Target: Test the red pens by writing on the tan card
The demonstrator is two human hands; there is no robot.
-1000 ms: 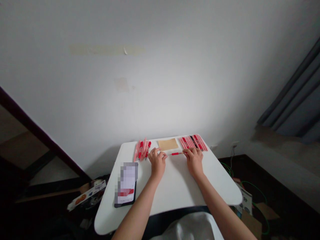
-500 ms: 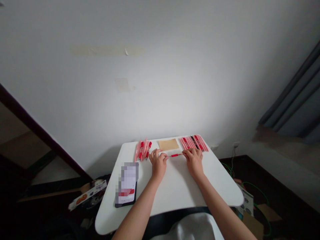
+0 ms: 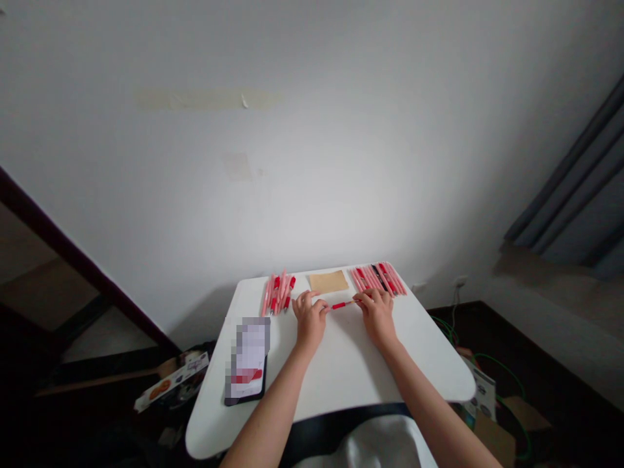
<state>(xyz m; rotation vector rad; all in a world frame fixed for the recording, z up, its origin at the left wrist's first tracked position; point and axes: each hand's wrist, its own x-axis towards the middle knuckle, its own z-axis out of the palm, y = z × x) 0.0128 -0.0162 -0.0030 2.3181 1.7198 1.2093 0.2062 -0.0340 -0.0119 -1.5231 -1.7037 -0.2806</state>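
Observation:
Between my hands a slim pen point(image 3: 338, 305) with a red middle section lies level above the white table point(image 3: 351, 364). My left hand point(image 3: 311, 318) pinches its left end with thumb and finger. At the right end, the fingers of my right hand point(image 3: 377, 316) are closed on the same pen; its tips are hidden by the fingers. Left of my left hand lies a loose pile of pink and red pens point(image 3: 277, 292). Just beyond my right hand is a neat row of pink pens point(image 3: 377, 278), with red and black parts among them.
A tan piece of paper or card point(image 3: 329, 281) lies at the back middle of the table. A phone point(image 3: 248, 361) with a blurred screen rests at the left. The wall point(image 3: 312, 162) rises behind; boxes point(image 3: 494, 439) and a green cable point(image 3: 524, 383) are on the floor at right.
My right hand has shifted very slightly left, and the red section of the pen has moved a little left and tilts slightly more. Everything else stays put.

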